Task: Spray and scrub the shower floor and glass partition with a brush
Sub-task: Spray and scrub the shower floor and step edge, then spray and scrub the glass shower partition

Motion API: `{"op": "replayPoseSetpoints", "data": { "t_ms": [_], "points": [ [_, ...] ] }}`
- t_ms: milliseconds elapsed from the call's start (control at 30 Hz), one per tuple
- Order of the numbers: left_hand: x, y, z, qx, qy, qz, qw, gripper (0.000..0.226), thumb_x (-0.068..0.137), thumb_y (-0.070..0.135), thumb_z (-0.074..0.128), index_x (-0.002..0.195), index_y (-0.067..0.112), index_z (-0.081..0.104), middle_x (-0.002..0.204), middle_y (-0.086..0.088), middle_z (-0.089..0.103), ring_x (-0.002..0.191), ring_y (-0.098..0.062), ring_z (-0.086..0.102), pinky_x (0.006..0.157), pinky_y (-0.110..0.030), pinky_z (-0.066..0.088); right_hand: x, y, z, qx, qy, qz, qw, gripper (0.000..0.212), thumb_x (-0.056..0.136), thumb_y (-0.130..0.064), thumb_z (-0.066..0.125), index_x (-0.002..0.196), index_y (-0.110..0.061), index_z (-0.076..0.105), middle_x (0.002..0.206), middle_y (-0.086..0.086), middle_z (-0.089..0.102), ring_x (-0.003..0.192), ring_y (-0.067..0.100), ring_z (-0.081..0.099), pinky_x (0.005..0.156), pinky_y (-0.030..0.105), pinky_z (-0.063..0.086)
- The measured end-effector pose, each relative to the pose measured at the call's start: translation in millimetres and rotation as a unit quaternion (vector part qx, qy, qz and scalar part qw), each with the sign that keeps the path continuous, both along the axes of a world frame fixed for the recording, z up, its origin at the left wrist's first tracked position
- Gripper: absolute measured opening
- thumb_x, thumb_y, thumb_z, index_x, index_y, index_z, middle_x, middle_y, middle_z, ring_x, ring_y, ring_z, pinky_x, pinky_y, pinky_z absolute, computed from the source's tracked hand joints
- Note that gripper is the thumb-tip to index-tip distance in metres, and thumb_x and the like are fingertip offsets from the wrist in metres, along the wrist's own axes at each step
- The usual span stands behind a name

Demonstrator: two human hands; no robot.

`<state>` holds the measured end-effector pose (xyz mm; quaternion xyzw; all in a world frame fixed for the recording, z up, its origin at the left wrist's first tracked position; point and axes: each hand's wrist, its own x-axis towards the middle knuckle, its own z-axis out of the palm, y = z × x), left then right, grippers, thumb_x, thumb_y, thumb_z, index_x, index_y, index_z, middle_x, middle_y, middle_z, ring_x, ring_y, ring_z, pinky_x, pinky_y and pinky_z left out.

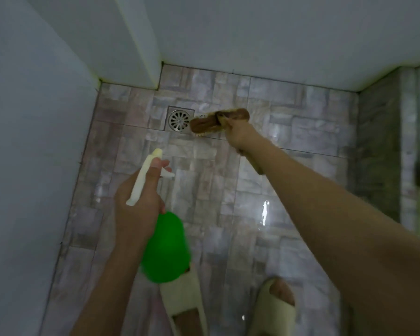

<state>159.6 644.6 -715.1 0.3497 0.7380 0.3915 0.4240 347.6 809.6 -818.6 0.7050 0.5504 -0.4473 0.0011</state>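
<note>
Brown wooden scrub brush (218,121) with pale bristles rests on the wet stone-patterned tile floor (301,180) at about 12 o'clock, just at 3 o'clock of the square metal drain (179,120). The right hand (240,138) curls its fingers round the brush handle. At 7 o'clock, the left hand (136,209) grips a green plastic spray bottle (165,248), fingers wrapped round its cream trigger head.

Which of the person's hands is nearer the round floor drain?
Right. The right hand grips the brush just beside the drain; the left hand holds the spray bottle farther back, toward the person.
</note>
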Motion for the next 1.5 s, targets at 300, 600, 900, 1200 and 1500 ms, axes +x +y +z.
{"op": "replayPoseSetpoints", "data": {
  "t_ms": [300,600,900,1200,1500],
  "points": [
    [84,-9,278,-0.008,-0.003,-0.073,0.997,0.028,0.091,0.054,0.049,0.098,0.040,0.072,0.047,-0.001,0.055,0.038,-0.005,0.047,0.042,-0.018,0.039,96,-147,295,0.004,-0.009,-0.141,0.990,0.051,0.103,-0.024,0.032,0.151,-0.035,0.021,0.069,0.002,0.057,0.053,0.014,0.053,0.040,0.022,0.040],
    [154,-12,575,0.039,-0.015,-0.137,0.990,0.038,0.081,0.065,0.047,0.080,0.042,0.078,0.041,0.001,0.045,0.040,-0.008,0.046,0.048,-0.020,0.042,188,-215,615,0.167,-0.025,-0.194,0.966,0.056,0.099,-0.018,0.043,0.151,-0.032,0.025,0.074,0.013,0.064,0.060,0.022,0.059,0.049,0.028,0.036],
    [239,26,760,0.219,-0.092,-0.239,0.942,0.024,0.100,0.045,0.053,0.094,0.039,0.076,0.066,0.012,0.073,0.039,-0.010,0.045,0.046,-0.015,0.043,263,-183,822,0.406,-0.054,-0.234,0.882,0.055,0.099,-0.022,0.044,0.150,-0.034,0.027,0.093,0.012,0.068,0.080,0.031,0.063,0.067,0.035,0.047],
    [306,125,876,0.354,-0.195,-0.417,0.814,0.027,0.085,0.060,0.050,0.086,0.055,0.076,0.101,0.010,0.079,0.039,-0.016,0.042,0.042,-0.020,0.038,305,-143,948,0.623,-0.169,-0.259,0.718,0.060,0.100,-0.020,0.045,0.150,-0.042,0.019,0.057,-0.006,0.047,0.051,0.009,0.048,0.044,0.017,0.036],
    [376,201,983,0.471,-0.261,-0.504,0.675,0.033,0.081,0.069,0.064,0.078,0.040,0.080,0.084,0.009,0.079,0.065,0.001,0.065,0.068,-0.030,0.046,321,-134,1077,0.732,-0.362,-0.298,0.495,0.050,0.101,-0.030,0.041,0.149,-0.031,0.025,0.060,-0.017,0.050,0.051,0.012,0.049,0.040,0.011,0.039]
  ]
}}
